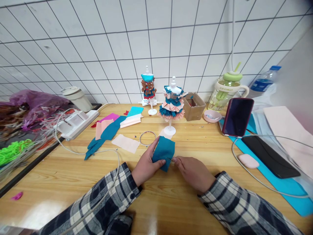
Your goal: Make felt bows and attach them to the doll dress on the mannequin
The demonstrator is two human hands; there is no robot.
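My left hand [146, 166] is closed on the edge of a small teal piece of cloth or crepe paper [163, 149], thumb in front and fingers behind. My right hand [193, 171] pinches a thin metal tool [169, 159], its tip lying against the lower part of the teal piece; the tool's kind is too small to make out. Beyond my hands stands a mini dress form [171, 104] with a ruffled teal and pink dress. Farther back is a second mini dress form [148, 86] in turquoise, brown and red.
Cut strips, including a long teal strip [107, 133] and a pale pink piece [126, 143], lie left of a metal ring [147, 138]. A cardboard box [195, 107], pink dish [212, 116], propped phone [238, 117] and jug [223, 93] stand right. A cable [117, 153] crosses near my left sleeve.
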